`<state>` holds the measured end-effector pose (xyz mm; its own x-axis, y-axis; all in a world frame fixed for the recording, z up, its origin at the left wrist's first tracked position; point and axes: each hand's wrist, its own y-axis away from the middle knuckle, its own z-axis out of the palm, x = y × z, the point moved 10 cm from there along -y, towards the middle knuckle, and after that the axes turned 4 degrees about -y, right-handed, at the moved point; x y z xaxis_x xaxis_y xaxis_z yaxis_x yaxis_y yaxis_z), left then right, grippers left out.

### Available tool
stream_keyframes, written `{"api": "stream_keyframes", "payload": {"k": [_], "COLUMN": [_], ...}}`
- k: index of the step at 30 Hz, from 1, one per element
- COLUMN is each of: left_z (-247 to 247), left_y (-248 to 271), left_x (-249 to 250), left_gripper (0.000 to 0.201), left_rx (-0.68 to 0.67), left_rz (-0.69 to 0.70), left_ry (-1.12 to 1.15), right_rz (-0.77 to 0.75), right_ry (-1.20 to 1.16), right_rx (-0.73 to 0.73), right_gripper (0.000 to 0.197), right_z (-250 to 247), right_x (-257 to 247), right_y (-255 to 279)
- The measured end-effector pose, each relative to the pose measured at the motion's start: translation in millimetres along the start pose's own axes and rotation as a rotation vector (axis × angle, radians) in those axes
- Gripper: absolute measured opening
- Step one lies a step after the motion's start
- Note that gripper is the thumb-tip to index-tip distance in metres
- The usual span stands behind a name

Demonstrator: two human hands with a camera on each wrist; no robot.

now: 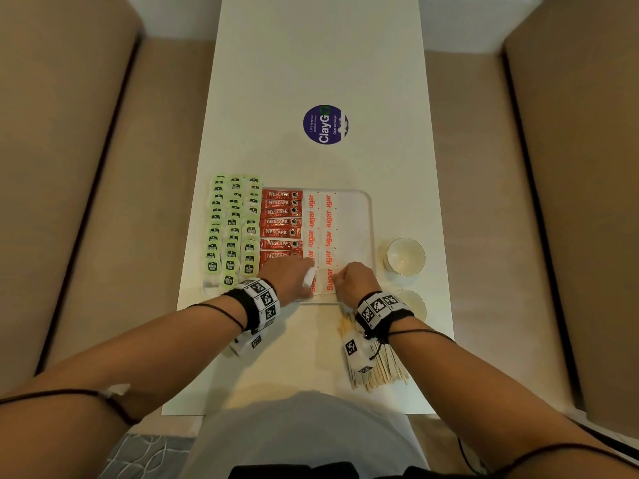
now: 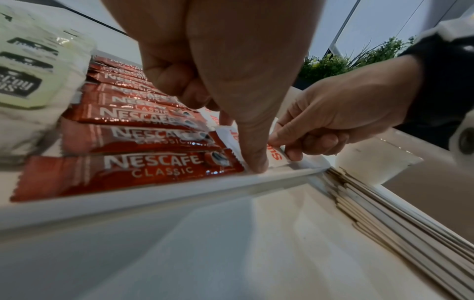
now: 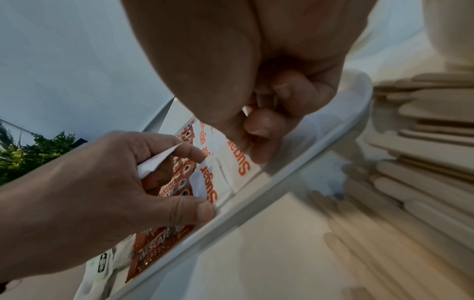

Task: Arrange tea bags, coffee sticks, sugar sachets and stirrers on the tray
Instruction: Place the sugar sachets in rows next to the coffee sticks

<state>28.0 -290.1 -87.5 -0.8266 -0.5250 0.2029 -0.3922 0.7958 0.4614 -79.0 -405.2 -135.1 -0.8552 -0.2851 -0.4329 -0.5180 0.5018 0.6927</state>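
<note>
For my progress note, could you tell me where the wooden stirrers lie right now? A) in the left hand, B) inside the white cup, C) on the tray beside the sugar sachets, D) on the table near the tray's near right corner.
D: the wooden stirrers lie piled on the table, outside the tray, under the right wrist.

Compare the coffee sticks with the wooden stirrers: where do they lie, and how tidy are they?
The coffee sticks are red foil packets; the stirrers are bare pale wood. The coffee sticks lie inside the tray, in one neat column; the stirrers lie off the tray, on the table by the right hand, in a loose heap. Both are long and thin, and both lie flat.
</note>
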Motion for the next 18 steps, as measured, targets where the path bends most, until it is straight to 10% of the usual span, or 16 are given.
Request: {"api": "stream_keyframes", "payload": {"k": [18], "left_z": [-2], "left_y": [4], "left_x": [13], "left_gripper": [0.055], "left_rx": [-0.041], "left_rz": [0.065], "left_ry": [0.012], "right_rz": [-0.008], "right_ry": [0.018], "right_rx": [-0.002], "right_gripper": [0.033], "right_z": [0], "right_x": [-1], "right_y": [-2]}}
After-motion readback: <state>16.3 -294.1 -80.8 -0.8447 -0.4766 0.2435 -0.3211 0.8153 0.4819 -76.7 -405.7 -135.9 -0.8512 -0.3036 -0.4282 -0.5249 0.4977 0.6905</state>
